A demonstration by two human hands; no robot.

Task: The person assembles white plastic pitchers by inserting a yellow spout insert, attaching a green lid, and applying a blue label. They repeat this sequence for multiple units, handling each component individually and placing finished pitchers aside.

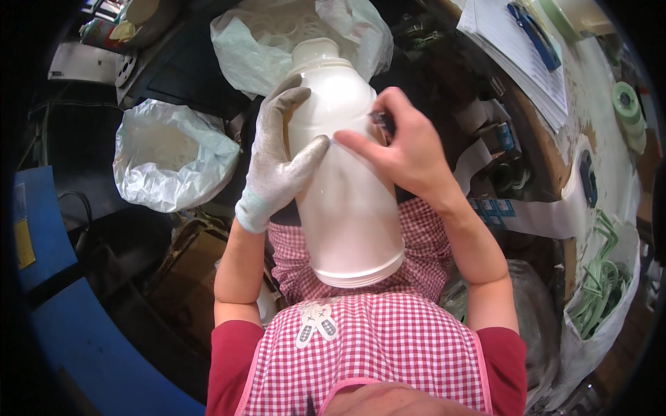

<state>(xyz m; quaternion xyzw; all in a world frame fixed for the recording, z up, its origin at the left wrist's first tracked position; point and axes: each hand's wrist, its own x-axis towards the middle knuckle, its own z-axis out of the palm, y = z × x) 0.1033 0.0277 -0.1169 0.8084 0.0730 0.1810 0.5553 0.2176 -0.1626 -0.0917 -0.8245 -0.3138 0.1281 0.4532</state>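
A large white plastic bottle-shaped shell (350, 215) lies across my lap, its narrow neck pointing away and its wide threaded end towards me. My left hand (277, 156), in a pale grey glove, grips the shell's left side, with the thumb across its upper face. On the right side, my bare right hand (416, 149) pinches a small dark tool (381, 123) close to the shell's wall. The right thumb tip touches the shell near the left thumb. My fingers hide most of the tool, so its exact kind is unclear.
Beyond the neck sits a plastic bag (239, 41) of translucent rings (291, 28). A bag-lined container (173, 156) stands to the left. The right-hand bench holds paper sheets (513, 69), a blue-handled tool (534, 35) and a tape roll (626, 104). Green cords (600, 295) fill a bag below.
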